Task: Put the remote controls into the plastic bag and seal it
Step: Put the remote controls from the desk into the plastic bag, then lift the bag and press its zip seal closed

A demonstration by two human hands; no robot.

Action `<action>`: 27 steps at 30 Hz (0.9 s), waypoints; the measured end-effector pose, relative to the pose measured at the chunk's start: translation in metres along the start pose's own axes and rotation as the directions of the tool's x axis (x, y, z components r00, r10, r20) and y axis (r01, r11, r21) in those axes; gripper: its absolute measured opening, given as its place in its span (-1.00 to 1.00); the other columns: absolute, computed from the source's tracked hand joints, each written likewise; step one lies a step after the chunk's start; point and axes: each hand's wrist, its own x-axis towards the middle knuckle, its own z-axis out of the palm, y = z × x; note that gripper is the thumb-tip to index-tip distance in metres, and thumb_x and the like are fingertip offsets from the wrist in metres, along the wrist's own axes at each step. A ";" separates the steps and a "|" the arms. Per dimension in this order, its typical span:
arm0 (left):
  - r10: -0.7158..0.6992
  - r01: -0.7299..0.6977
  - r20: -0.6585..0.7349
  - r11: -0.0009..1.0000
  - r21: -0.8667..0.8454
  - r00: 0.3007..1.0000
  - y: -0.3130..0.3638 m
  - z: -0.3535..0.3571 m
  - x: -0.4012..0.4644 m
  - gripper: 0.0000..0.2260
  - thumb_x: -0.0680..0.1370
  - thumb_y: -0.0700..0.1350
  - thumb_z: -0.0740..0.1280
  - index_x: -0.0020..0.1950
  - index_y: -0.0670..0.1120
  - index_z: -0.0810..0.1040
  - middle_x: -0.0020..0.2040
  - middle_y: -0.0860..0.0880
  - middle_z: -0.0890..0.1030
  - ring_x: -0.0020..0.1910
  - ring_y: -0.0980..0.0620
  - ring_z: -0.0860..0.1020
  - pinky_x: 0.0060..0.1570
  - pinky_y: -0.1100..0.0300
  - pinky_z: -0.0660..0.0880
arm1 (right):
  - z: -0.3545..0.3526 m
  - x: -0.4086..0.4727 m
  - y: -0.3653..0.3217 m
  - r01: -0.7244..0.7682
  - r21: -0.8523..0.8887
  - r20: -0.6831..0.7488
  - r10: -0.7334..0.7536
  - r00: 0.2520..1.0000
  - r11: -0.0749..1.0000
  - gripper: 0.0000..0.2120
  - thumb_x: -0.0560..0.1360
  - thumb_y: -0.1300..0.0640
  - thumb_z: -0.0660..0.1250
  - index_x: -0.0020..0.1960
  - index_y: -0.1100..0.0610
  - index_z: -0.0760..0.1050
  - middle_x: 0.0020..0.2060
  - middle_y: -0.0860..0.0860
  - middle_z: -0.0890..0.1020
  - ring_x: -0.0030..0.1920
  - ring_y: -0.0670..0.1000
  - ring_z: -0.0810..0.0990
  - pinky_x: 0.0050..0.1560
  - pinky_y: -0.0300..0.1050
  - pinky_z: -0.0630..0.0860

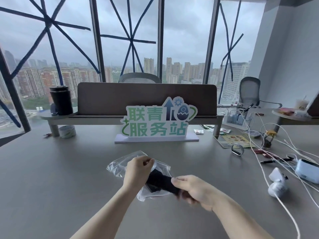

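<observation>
**Inspector:** Looking first at the hands. What does each one hold?

**Assistant:** The left hand [138, 167] is closed in a pinch on the upper edge of the clear plastic bag [120, 167], thumb and fingertips pressed together on the film. The right hand [193, 190] is closed around the near end of a black remote control [161, 181].

**Inspector:** Position of the remote control?

**Assistant:** Its far end lies inside the bag's open mouth; the near end is covered by the right hand. A second dark item shows through the plastic just beneath it, too blurred to say what it is.

**Inspector:** And the bag?

**Assistant:** Crumpled, mouth turned toward the right hand, unsealed. It sits over the grey counter [69, 178], near the middle front; whether it touches the surface I cannot tell.

**Inspector:** Surroundings?

**Assistant:** A green and white sign [158, 122] stands upright behind the bag, well apart from it. A black tumbler [61, 100] stands on the raised shelf at the left. White cables [276, 152] trail across the counter's right side, beside a white charger [278, 176].
</observation>
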 end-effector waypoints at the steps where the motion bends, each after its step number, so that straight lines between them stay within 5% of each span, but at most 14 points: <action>1: 0.012 -0.012 0.001 1.000 0.011 1.000 -0.001 -0.002 0.000 -0.83 0.49 -0.06 0.33 -0.25 -0.06 0.66 -0.35 0.02 0.65 -0.34 0.07 0.55 -0.36 0.24 0.39 | 0.010 0.007 -0.001 0.024 0.022 -0.006 -0.023 1.000 0.999 -0.75 0.61 -0.05 0.24 -0.09 0.07 0.58 -0.34 0.00 0.65 -0.54 -0.05 0.31 -0.58 -0.25 0.15; 7: 0.009 -0.009 0.009 0.999 0.047 1.000 -0.010 -0.019 -0.006 -0.87 0.49 -0.06 0.34 -0.17 0.03 0.69 -0.32 0.12 0.67 -0.35 0.14 0.57 -0.36 0.28 0.43 | 0.018 0.033 -0.002 0.026 -0.165 -0.454 -0.099 0.886 0.986 -0.83 0.53 0.14 0.27 -0.13 0.14 0.61 -0.43 -0.02 0.63 -0.47 -0.07 0.45 -0.37 -0.15 0.38; 9: 0.017 -0.018 0.027 0.998 0.061 0.999 -0.012 -0.019 -0.007 -0.87 0.49 -0.06 0.33 -0.14 0.03 0.70 -0.27 0.09 0.69 -0.29 0.12 0.59 -0.29 0.23 0.46 | 0.018 0.039 -0.002 0.005 -0.227 -0.453 -0.111 0.885 0.974 -0.88 0.54 0.03 0.29 0.01 0.04 0.54 -0.32 -0.03 0.61 -0.32 -0.05 0.52 -0.28 -0.14 0.41; 12: 0.027 -0.036 0.084 0.994 0.108 0.996 -0.016 -0.016 -0.011 -0.85 0.47 -0.03 0.34 -0.02 0.05 0.68 -0.19 0.05 0.71 -0.20 0.06 0.61 -0.24 0.26 0.45 | 0.027 0.049 -0.002 -0.017 -0.325 -0.381 -0.114 0.918 0.946 -0.69 0.52 -0.16 0.29 0.21 -0.09 0.42 -0.13 -0.04 0.56 -0.15 -0.02 0.54 -0.23 -0.15 0.39; 17: -0.026 -0.129 0.294 0.858 0.497 0.955 -0.027 -0.020 -0.030 -0.45 0.36 0.06 0.34 0.35 0.20 0.35 0.20 0.02 0.51 0.12 -0.07 0.54 -0.08 0.16 0.42 | 0.036 0.069 0.000 -0.015 -0.467 -0.491 -0.245 0.836 0.884 -0.89 0.52 0.11 0.27 -0.17 0.02 0.52 -0.20 0.01 0.66 -0.15 0.10 0.59 -0.15 -0.07 0.51; 21: -0.078 -0.081 0.204 0.737 0.671 0.976 -0.045 -0.038 -0.050 -0.57 0.43 -0.15 0.17 0.28 0.13 0.38 0.16 -0.03 0.48 0.05 -0.15 0.57 -0.19 0.11 0.40 | 0.026 0.069 0.003 -0.026 -0.391 -0.562 -0.216 0.798 0.920 -0.87 0.45 0.20 0.27 -0.23 0.04 0.52 -0.29 0.00 0.68 -0.27 0.07 0.61 -0.25 -0.08 0.51; 24: -0.116 0.027 0.105 0.788 0.615 0.988 -0.051 -0.050 -0.046 -0.58 0.41 -0.23 0.14 0.15 0.13 0.53 0.09 -0.03 0.56 0.00 -0.15 0.60 -0.16 0.11 0.45 | 0.022 0.061 -0.003 0.046 -0.192 -0.565 -0.149 0.812 0.980 -0.81 0.41 0.28 0.25 -0.26 0.07 0.57 -0.39 0.08 0.68 -0.60 0.01 0.50 -0.52 -0.20 0.41; 27: -0.159 0.145 0.063 0.972 0.187 0.985 -0.028 -0.075 -0.024 -0.67 0.38 -0.32 0.22 -0.14 0.07 0.63 -0.16 -0.12 0.66 -0.39 -0.11 0.63 -0.35 0.03 0.62 | 0.017 0.048 -0.028 0.195 0.055 -0.601 -0.124 0.790 0.979 -0.80 0.47 0.35 0.29 -0.19 0.15 0.63 -0.43 0.11 0.66 -0.64 -0.04 0.46 -0.59 -0.24 0.39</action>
